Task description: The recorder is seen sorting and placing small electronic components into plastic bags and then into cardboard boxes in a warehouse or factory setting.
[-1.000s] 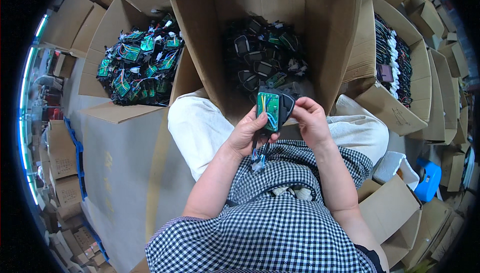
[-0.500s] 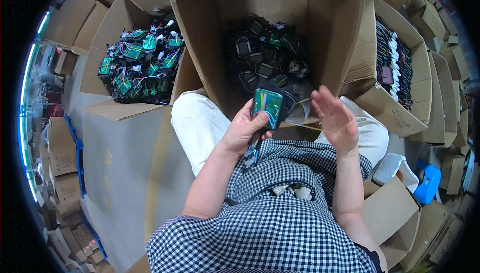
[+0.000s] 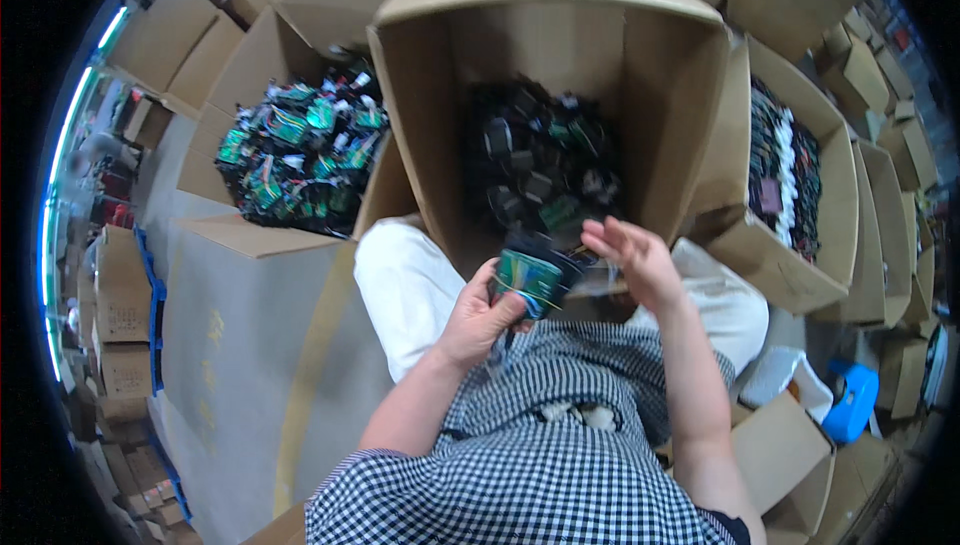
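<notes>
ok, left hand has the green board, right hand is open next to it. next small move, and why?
Probably bring the right hand onto the green circuit board to grip its free end. The left hand alone holds it above the lap, before the open box of dark parts; the right hand's fingers are spread, empty.

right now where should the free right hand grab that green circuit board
Probably the green circuit board by its bare right edge, coming from the right: the left hand already holds its left and underside, and the open right hand hovers just beside that free edge.
</notes>
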### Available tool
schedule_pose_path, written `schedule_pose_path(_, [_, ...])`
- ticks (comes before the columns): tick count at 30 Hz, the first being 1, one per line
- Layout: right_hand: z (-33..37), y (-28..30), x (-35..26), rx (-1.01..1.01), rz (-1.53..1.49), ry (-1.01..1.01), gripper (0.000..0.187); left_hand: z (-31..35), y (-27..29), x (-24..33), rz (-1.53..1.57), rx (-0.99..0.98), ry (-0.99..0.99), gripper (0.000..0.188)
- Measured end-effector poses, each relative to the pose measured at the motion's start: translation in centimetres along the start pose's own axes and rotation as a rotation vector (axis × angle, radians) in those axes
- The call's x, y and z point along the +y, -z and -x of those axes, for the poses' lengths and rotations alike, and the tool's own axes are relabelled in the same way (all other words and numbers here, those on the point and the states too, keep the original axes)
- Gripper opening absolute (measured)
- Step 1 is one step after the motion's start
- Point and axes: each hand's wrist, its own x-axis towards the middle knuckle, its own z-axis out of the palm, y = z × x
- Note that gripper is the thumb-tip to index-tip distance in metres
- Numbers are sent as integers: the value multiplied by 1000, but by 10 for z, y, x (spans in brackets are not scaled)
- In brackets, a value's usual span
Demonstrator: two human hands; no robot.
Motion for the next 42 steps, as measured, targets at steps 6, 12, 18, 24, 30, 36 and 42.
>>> schedule_pose_path(6, [15, -57, -56, -268, 1156, 469, 80, -3, 11, -5, -405, -85, 326, 38])
schedule_pose_path(12, [3, -29, -37, -41, 550, 89, 43, -2, 13, 17, -785, -30, 130, 40])
schedule_pose_path(18, [31, 14, -26, 481, 218, 74, 27, -28, 70, 160, 258, 307, -345, 46])
schedule_pose_path(24, [42, 5, 11, 399, 200, -127, 20, -29, 112, 174, -53, 525, -446, 23])
schedule_pose_path(30, [49, -7, 18, 380, 253, -103, 24, -54, 26, 189, -475, 261, -395, 27])
schedule_pose_path(36, [60, -20, 5, 340, 259, -103, 28, -126, -20, 230, -418, 322, -592, 65])
schedule_pose_path(42, [74, -23, -5, 338, 208, -48, 27, -184, -100, 271, -372, 439, -858, 120])
